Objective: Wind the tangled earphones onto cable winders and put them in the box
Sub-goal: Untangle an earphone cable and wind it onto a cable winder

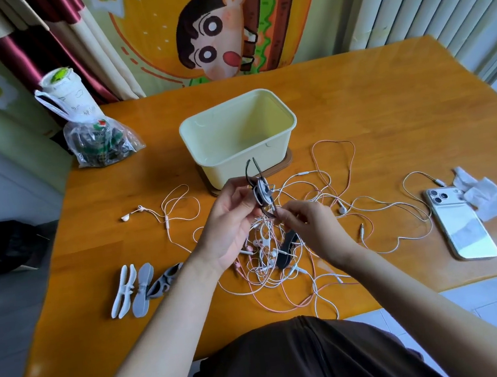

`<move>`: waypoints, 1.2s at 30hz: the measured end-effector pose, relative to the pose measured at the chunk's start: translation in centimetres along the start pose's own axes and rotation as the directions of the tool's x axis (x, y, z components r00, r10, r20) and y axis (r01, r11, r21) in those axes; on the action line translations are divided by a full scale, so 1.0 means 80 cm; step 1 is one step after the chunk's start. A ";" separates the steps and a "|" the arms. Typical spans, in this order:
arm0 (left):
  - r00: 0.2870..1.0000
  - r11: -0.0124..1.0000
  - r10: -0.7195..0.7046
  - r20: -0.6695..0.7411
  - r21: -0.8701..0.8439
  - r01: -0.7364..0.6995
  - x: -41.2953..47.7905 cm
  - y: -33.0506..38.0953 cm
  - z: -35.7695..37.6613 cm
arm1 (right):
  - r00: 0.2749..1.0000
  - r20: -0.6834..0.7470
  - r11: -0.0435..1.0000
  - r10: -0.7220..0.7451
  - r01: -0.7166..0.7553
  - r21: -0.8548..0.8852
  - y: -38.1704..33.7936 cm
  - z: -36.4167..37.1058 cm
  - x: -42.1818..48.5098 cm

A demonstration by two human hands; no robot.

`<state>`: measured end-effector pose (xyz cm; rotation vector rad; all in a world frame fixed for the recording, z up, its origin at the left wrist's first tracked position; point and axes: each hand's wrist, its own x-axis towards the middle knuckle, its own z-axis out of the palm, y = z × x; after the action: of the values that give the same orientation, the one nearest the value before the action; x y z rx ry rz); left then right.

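Both hands work a dark winder, held up just in front of the box.

From my end I see the left hand (232,218) gripping the winder (262,193), fingers curled round it, with white cable wrapped on its middle. The right hand (311,227) pinches at its lower end; cable or tip, I cannot tell. Beneath them the tangled white and pink earphones (283,275) lie on the table (387,108), a second dark winder (286,249) among them. The cream box (232,171) stands open just behind. Spare winders (140,286) lie left, a phone (461,224) right.
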<state>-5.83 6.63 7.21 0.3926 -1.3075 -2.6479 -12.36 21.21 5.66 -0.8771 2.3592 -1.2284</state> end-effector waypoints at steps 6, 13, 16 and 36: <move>0.990 0.997 0.041 -0.135 0.067 -0.033 0.005 -0.010 -0.009 | 0.998 0.064 0.998 -0.027 0.030 -0.059 0.002 0.004 -0.010; 0.963 0.798 0.174 -0.207 0.602 -0.015 0.007 -0.024 -0.029 | 0.990 0.084 0.983 -0.115 0.125 -0.135 -0.003 0.003 -0.010; 0.958 0.688 0.210 -0.195 0.726 -0.003 0.008 -0.026 -0.035 | 0.985 0.116 0.979 -0.128 0.144 -0.146 -0.007 -0.001 -0.012; 1.000 0.515 -0.030 -0.001 0.857 0.017 -0.002 -0.042 -0.041 | 0.994 -0.033 0.965 -0.105 0.094 -0.245 0.009 -0.046 0.019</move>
<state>-4.79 6.22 2.68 0.4865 -2.5771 -1.7623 -15.75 22.78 7.16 -1.0663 2.5694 -1.0176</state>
